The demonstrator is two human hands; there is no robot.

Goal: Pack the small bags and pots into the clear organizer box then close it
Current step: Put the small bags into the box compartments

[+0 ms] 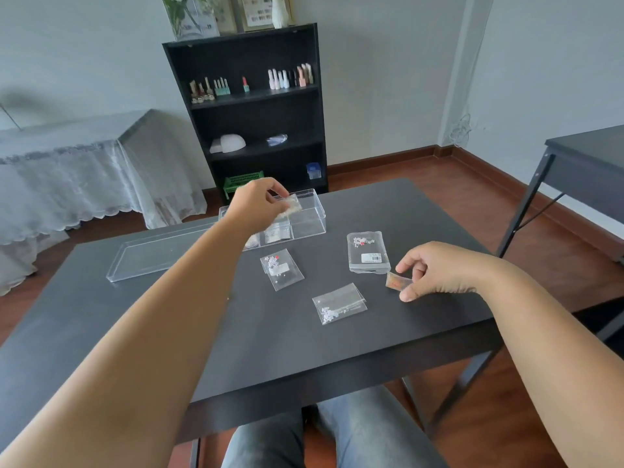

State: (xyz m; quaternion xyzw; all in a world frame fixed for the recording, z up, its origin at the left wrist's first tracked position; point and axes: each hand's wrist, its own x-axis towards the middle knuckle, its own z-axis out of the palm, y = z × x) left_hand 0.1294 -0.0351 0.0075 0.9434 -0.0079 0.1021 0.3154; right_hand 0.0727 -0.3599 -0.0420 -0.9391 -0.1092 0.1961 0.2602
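- A clear plastic bag of white beads (338,304) lies on the dark table (270,339), just left of the right hand (435,270).
- The right hand pinches a small orange-tinted bag (397,282) between thumb and fingers.
- Two more clear bead bags (282,269) (367,253) lie between the hands.
- The left hand (256,202) pinches a small clear bag (293,203) over the open clear organizer box (309,219).
- The clear flat lid (158,253) lies left of the left forearm.
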